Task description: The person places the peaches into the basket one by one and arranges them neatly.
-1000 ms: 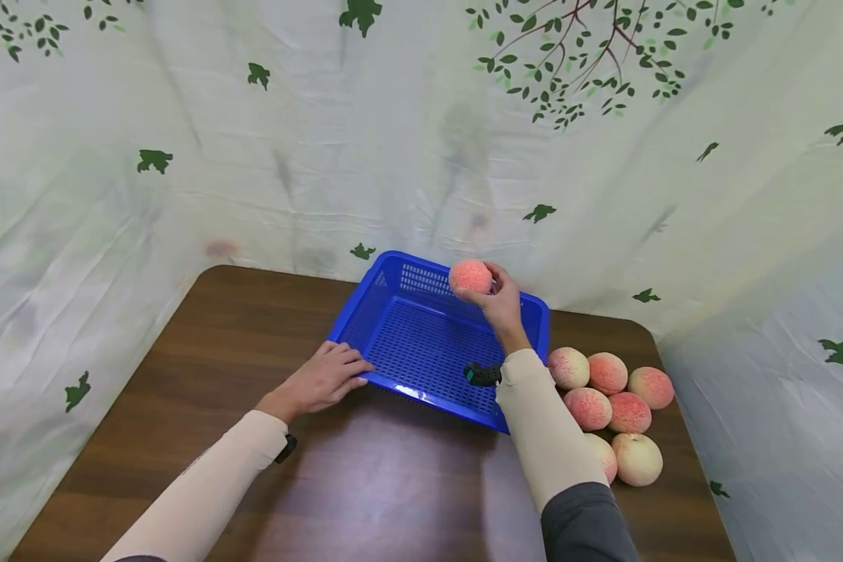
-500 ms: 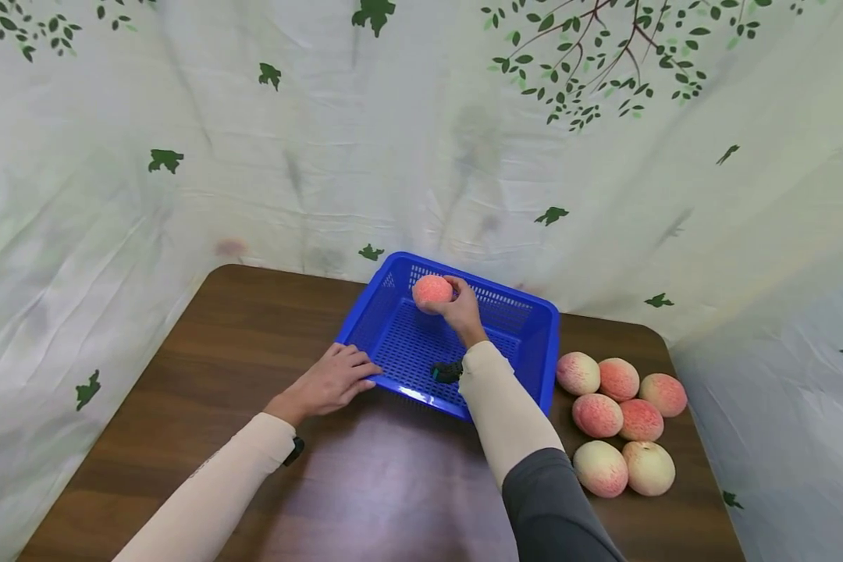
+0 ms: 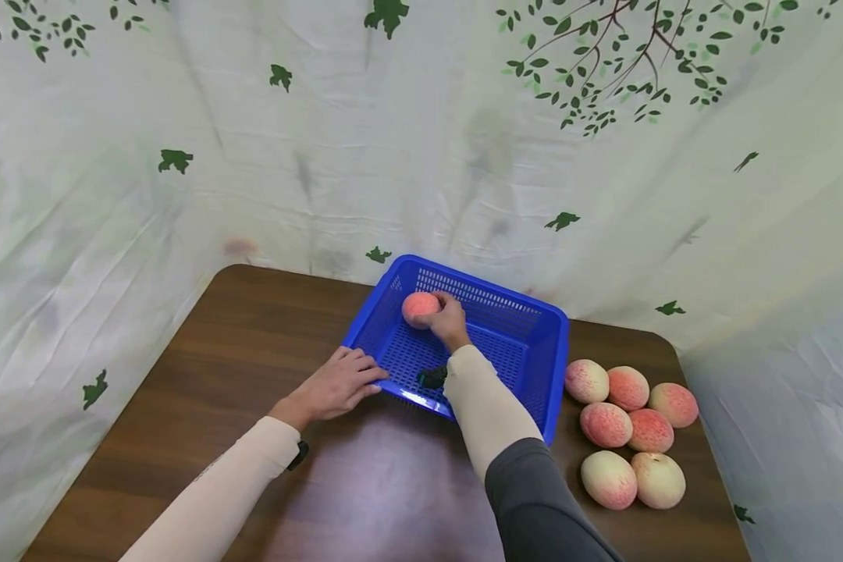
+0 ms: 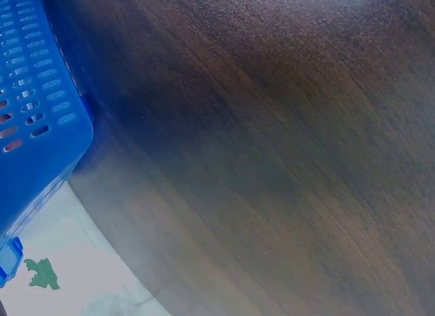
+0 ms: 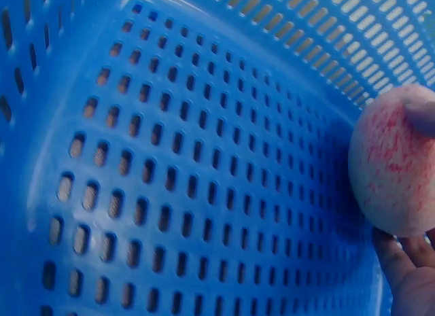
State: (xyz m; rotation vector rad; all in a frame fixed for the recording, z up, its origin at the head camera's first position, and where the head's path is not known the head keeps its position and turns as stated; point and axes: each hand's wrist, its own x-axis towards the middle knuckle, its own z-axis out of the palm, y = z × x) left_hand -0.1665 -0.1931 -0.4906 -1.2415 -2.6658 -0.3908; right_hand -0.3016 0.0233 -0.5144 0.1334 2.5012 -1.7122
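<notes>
A blue perforated plastic basket stands on the brown table, slightly askew. Its near left corner is held by my left hand, fingers over the rim and thumb along the outside; the left wrist view shows no hand. Inside the basket, towards its far left corner, my right hand grips a pink peach between thumb and fingers. In the right wrist view this peach sits low beside the slotted wall, with fingers beneath it. Whether it touches the basket floor I cannot tell.
Several more peaches lie grouped on the table to the right of the basket. Pale cloth printed with leaves hangs close behind the table and along both sides.
My right hand has carried the peach from above the far rim leftward and down into the basket. My left hand stays at the corner. The head view has shifted slightly.
</notes>
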